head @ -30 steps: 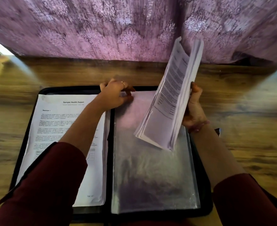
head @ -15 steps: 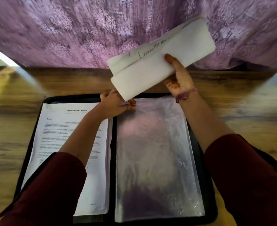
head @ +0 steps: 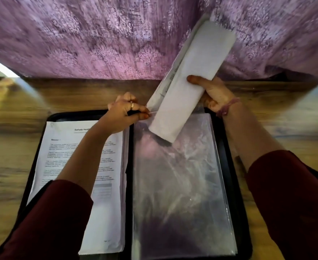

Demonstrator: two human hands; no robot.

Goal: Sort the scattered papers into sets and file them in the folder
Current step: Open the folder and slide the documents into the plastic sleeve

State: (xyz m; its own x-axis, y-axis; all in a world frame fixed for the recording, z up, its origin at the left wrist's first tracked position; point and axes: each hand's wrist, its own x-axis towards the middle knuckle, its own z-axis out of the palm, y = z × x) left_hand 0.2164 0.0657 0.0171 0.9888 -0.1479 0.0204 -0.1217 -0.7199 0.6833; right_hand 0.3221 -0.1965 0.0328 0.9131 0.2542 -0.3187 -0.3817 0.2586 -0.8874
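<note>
Right hand [head: 215, 94] grips a curled bundle of papers [head: 188, 85], fingers wrapped round it, lower end dipping at the top of the clear sleeve [head: 177, 184] on the right side of the open black folder [head: 227, 166]. Left hand [head: 125, 111] pinches the sleeve's top edge near the spine, fingers together. A printed report [head: 60, 156] sits filed on the left side; folder lies flat on the wooden desk [head: 285, 119].

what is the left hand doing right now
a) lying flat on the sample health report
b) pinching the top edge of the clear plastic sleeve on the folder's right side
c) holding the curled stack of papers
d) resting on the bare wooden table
b: the left hand pinches the top edge of the clear plastic sleeve at the folder's spine, while the right hand grips the curled stack of papers above the sleeve's opening.
</note>
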